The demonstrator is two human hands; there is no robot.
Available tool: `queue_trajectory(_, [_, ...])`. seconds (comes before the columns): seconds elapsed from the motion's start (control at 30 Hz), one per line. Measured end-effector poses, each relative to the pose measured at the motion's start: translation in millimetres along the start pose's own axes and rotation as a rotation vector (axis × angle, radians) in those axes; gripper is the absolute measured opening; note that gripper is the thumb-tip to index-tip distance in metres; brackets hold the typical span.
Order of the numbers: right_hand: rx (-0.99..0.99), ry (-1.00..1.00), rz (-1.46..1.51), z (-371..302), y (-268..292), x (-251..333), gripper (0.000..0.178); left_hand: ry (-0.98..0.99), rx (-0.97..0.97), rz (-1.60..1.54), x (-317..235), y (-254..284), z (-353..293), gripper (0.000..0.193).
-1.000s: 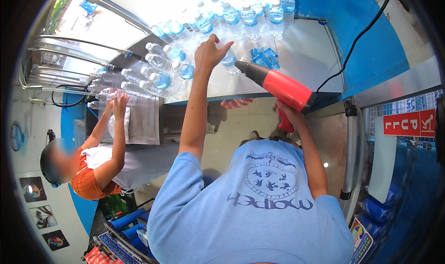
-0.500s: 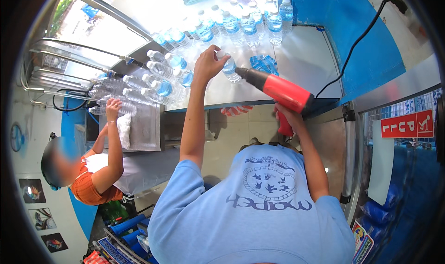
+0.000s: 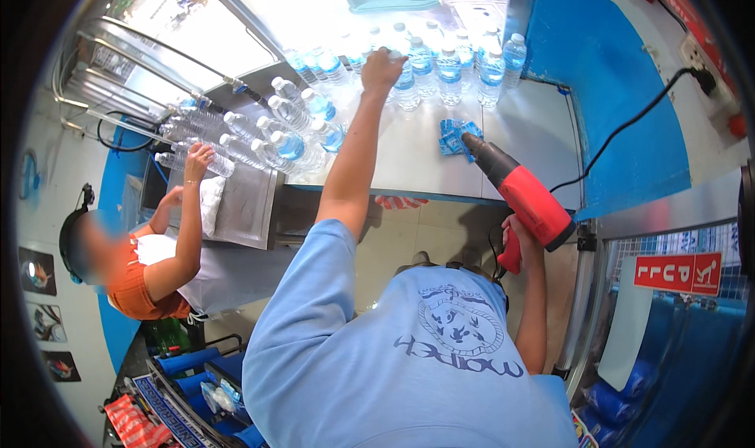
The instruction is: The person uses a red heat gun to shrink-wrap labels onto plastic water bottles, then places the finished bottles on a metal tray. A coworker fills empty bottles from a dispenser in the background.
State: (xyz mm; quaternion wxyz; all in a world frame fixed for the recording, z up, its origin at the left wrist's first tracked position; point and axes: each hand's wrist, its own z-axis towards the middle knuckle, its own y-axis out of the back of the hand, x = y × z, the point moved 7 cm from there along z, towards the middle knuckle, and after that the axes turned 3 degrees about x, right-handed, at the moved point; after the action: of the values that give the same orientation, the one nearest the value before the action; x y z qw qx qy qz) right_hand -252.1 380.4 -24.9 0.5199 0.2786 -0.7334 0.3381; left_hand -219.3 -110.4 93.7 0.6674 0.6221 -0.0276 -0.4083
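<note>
My left hand (image 3: 382,72) is closed around the top of a clear water bottle (image 3: 406,92) with a blue-and-white label, at the near edge of a group of upright bottles (image 3: 450,77) on the counter. Its fingertips lie at the cap; part of the grip is hidden. In my right hand (image 3: 521,242) is the handle of a red heat gun (image 3: 533,204) with a black nozzle, held over the counter's near edge. The nozzle points toward a small pile of blue plastic labels (image 3: 456,138), and whether they touch I cannot tell.
Left of my arm stand several bottles (image 3: 289,145), some unlabelled, beside metal pipes (image 3: 149,66). A co-worker in orange (image 3: 149,289) handles a bottle there. The heat gun's black cord (image 3: 621,137) runs to a wall socket (image 3: 692,55). A glass door with a red sign (image 3: 676,273) is at right.
My left hand has carried the bottle away from the heat gun to the group at the back. The heat gun has drawn nearer to me and right. The view has shifted.
</note>
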Motion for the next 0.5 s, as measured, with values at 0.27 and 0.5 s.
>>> queue_trajectory(0.27, [-0.038, -0.007, -0.028, -15.0, 7.3, -14.7, 0.029, -0.195, -0.474, -0.445, 13.2, 87.1, -162.5, 0.047])
queue_trajectory(0.5, [0.008, 0.089, 0.03, -26.8, -8.0, 1.0, 0.024, 0.434, -0.35, -0.738, 151.9, 37.9, -239.5, 0.102])
